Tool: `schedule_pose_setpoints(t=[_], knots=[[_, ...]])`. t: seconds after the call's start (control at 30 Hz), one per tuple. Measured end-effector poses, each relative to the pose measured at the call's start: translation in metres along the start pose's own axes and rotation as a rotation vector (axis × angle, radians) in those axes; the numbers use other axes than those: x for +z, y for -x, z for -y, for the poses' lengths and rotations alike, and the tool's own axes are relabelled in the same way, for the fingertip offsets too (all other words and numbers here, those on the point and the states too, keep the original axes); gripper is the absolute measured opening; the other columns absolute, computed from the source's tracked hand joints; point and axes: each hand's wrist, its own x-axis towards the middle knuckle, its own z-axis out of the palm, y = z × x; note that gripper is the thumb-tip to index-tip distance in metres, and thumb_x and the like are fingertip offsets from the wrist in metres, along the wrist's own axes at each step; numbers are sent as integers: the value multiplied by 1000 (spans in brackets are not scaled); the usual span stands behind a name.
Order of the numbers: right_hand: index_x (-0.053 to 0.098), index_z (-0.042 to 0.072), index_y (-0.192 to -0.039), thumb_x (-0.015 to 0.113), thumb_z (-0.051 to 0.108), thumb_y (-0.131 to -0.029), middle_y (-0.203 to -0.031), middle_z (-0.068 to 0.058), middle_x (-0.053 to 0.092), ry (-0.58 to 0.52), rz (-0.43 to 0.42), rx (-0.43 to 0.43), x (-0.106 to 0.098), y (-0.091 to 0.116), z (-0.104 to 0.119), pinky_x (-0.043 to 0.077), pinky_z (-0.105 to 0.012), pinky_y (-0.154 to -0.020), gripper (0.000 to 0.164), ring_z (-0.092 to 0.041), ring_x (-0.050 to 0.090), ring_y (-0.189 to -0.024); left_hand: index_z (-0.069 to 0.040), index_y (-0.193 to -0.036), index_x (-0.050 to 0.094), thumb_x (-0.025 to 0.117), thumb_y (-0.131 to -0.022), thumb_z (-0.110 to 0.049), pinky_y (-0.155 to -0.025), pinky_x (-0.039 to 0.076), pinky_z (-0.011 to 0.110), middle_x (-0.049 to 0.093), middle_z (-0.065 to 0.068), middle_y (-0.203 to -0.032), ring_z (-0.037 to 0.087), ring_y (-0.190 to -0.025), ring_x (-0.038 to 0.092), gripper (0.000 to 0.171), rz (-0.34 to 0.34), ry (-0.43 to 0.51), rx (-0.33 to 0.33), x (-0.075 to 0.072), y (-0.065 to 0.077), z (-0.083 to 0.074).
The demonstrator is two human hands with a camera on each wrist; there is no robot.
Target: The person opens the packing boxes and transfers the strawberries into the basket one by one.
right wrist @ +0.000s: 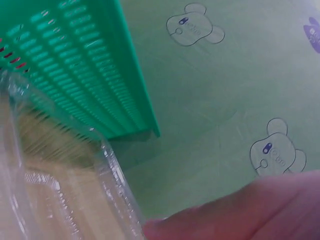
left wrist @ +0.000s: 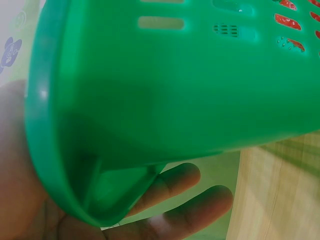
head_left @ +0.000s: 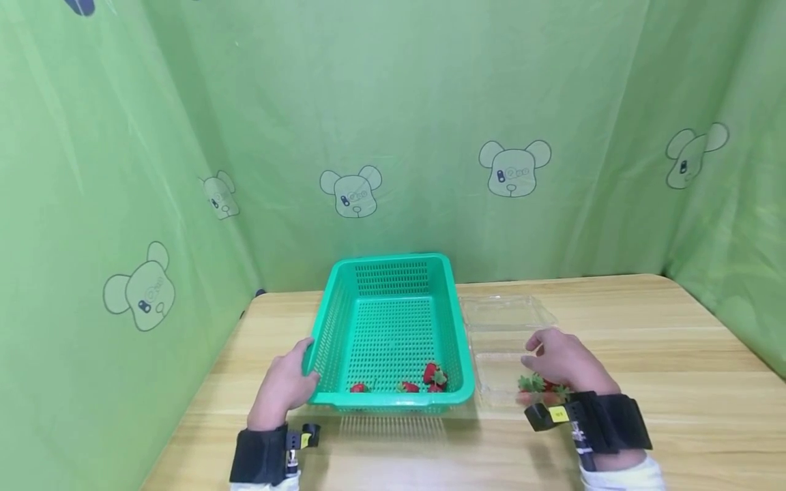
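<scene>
A green plastic basket (head_left: 393,327) with slotted walls stands in the middle of the table, its near end seemingly tipped up. My left hand (head_left: 285,382) grips the basket's left rim near the front corner; in the left wrist view its fingers (left wrist: 185,215) reach under the rim. Several strawberries (head_left: 432,374) lie along the basket's near end. To the right is a clear plastic box (head_left: 500,354), lid folded back, with several strawberries (head_left: 533,383) in its near right corner. Over that box hovers my right hand (head_left: 561,358), thumb and forefinger apart with nothing seen between them.
A wooden table (head_left: 663,341) carries the basket and the box, which stand side by side, almost touching. Behind and at the sides hangs a green curtain (head_left: 417,102) with bear-head prints. The right forearm partly covers the strawberries in the box.
</scene>
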Motion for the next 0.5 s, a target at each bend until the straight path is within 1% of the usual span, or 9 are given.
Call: schedule_pose_setpoints(t=[0.2, 0.37, 0.5], knots=[[57, -8, -105, 62, 20, -87, -98, -23, 62, 17, 11, 9, 5, -2, -6, 47, -48, -72, 34, -31, 56, -83, -3, -143, 34, 59, -88, -9, -71, 48, 44, 58, 27, -119, 31, -86, 55, 61, -3, 5, 0, -1, 0, 0], [56, -9, -104, 62, 20, -87, -96, -21, 61, 27, 26, 25, 8, -4, -9, 47, -48, -72, 34, -30, 55, -81, -3, -143, 34, 59, -88, -9, -71, 48, 44, 58, 27, -119, 31, -86, 55, 61, -1, 10, -1, -1, 1, 0], [58, -8, -99, 62, 17, -86, -90, -17, 61, 39, 31, 28, 10, -7, -10, 48, -47, -71, 29, -29, 55, -78, -3, -143, 34, 59, -88, -9, -70, 48, 43, 58, 27, -119, 31, -87, 55, 61, -1, 12, -3, -1, 1, -1]])
